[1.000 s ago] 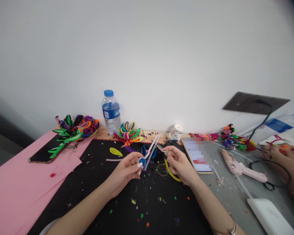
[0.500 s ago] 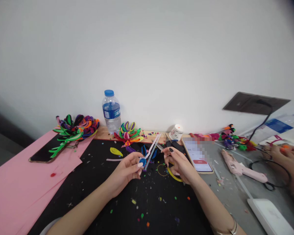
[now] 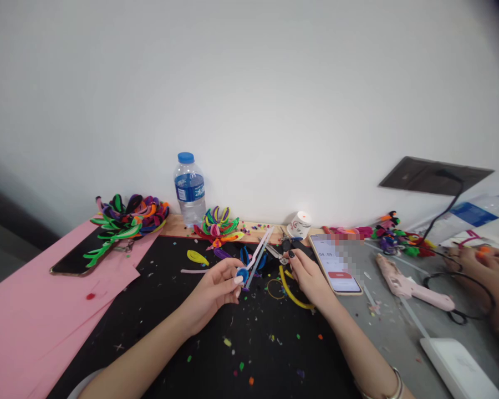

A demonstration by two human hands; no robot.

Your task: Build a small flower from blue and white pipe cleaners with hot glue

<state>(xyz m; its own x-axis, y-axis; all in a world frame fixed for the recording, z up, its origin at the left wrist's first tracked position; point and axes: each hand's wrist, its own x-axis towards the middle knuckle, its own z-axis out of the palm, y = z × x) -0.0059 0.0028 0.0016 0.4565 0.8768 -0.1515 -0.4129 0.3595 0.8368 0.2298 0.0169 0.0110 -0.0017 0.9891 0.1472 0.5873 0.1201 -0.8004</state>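
Between the thumb and fingers of my left hand (image 3: 218, 282) is a small blue fuzzy coil (image 3: 243, 274), apparently wound pipe cleaner. A pale strip (image 3: 259, 249) slants up and away beside it. My right hand (image 3: 310, 274) is closed, its fingertips at the near end of the silver scissors (image 3: 276, 254); the rest of its grip is hidden. A curved yellow pipe cleaner (image 3: 293, 295) lies just below that hand, beside a thin ring (image 3: 275, 288). Blue loops (image 3: 244, 255) and a yellow loop (image 3: 197, 257) rest beyond my left hand.
Behind are a water bottle (image 3: 189, 191), bright pipe-cleaner bundles (image 3: 128, 219) and a paper cup (image 3: 299, 224). A phone (image 3: 336, 266), a pink glue gun (image 3: 413, 291) with its cord and a white box (image 3: 459, 366) lie rightward. Another person's hands (image 3: 482, 271) work at far right. Scraps dot the black mat (image 3: 216, 360).
My right hand has shifted slightly right, its fingers lowering and closing at the scissors. More of the scissors and the yellow pipe cleaner shows. My left hand has stayed put with the blue coil.
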